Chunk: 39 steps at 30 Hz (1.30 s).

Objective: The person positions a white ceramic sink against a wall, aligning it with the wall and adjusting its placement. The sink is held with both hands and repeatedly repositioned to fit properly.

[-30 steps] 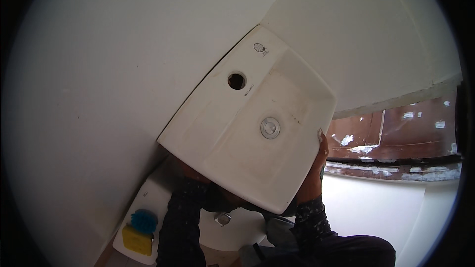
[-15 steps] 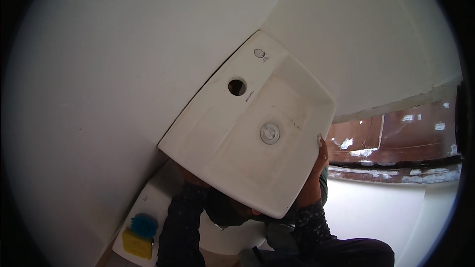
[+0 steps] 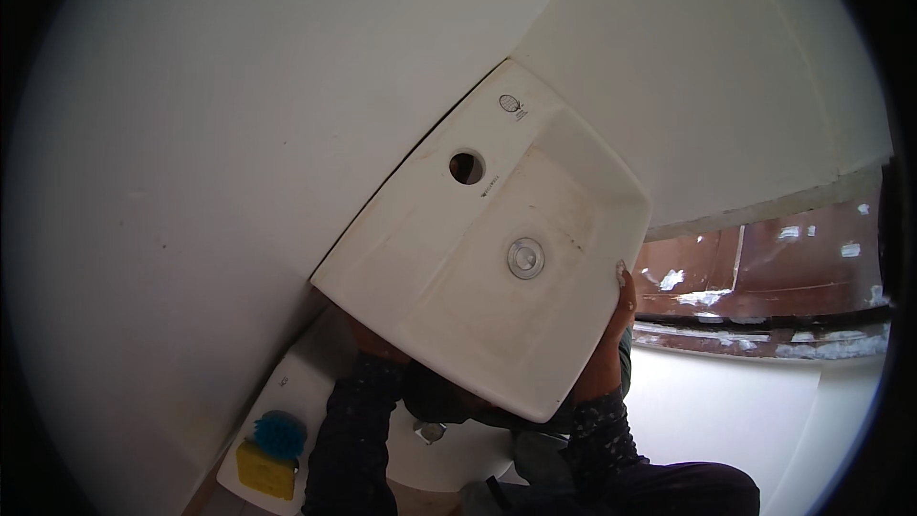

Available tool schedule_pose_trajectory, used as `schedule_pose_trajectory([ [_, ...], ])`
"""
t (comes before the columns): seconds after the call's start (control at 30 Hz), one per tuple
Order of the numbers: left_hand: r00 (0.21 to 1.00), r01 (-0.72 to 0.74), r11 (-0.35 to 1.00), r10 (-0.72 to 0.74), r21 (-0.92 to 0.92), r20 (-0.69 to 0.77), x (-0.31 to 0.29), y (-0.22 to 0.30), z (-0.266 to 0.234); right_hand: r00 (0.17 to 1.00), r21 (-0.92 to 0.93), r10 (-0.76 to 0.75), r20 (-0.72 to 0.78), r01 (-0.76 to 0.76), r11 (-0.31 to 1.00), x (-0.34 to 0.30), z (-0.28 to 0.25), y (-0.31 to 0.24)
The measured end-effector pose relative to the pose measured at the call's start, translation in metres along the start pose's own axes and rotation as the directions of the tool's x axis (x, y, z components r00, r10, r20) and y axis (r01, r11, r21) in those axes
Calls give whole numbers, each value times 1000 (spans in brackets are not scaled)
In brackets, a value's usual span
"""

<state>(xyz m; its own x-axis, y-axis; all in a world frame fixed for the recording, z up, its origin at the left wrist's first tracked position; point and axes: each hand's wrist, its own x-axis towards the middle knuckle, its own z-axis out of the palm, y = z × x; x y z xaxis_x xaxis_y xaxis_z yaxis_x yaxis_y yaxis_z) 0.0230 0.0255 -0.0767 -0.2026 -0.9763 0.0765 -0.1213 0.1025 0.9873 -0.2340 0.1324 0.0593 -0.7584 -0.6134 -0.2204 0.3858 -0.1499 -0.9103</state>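
Holding one white sink (image 3: pixel 468 277) at the centre of the view, two hands work from below it. The right hand (image 3: pixel 614 313), at 4 o'clock from the drain (image 3: pixel 525 258), has its grip on the sink's right edge, with one thumb laid against the rim. The left hand (image 3: pixel 371 336), at 8 o'clock, goes under the near left edge; its fingers are hidden, so I cannot tell how wide or narrow its grip is. Two dark sleeves lead up to them, the left sleeve (image 3: pixel 355 430) at 7 o'clock, the right sleeve (image 3: pixel 600 430) at 5. The sink sits aslant, its back edge along the left wall (image 3: pixel 191 182) and its far corner at 12 o'clock, where two walls meet. It shows one drain, one round hole (image 3: pixel 467 167) at 11 o'clock from that, and one round printed mark (image 3: pixel 511 103) near 12. Farther out at 8 o'clock, one white tank (image 3: pixel 277 392) carries two things, one blue scrubber (image 3: pixel 279 435) and one yellow sponge (image 3: pixel 266 471), touching. One metal piece (image 3: pixel 430 432) shows at 7 o'clock, below the sink's near edge. At 3 o'clock stands one brown panel (image 3: pixel 783 272) with white patches.
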Motion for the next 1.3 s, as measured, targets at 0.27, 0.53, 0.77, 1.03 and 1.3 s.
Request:
schedule_pose_trajectory([
  [0.27, 995, -100, 987, 102, 128, -12, 5, 9, 1, 998, -19, -11, -60, 10, 1000, -2, 3, -2],
  [0.53, 998, -54, 987, 52, 150, 18, 4, 8, -3, 993, -75, 16, -120, -25, 997, -2, 2, -4],
  [0.77, 998, -62, 990, 59, 131, 29, 5, 5, -2, 973, -44, 101, -209, -112, 993, -13, 11, -8],
  [1.03, 999, -23, 997, 21, 80, 35, 3, 3, -7, 986, -137, 56, -159, -79, 987, -14, 21, -15],
  [1.3, 998, 41, 999, -40, -28, 57, 5, 7, -10, 986, 54, 131, -103, -126, 991, -15, 31, -20],
])
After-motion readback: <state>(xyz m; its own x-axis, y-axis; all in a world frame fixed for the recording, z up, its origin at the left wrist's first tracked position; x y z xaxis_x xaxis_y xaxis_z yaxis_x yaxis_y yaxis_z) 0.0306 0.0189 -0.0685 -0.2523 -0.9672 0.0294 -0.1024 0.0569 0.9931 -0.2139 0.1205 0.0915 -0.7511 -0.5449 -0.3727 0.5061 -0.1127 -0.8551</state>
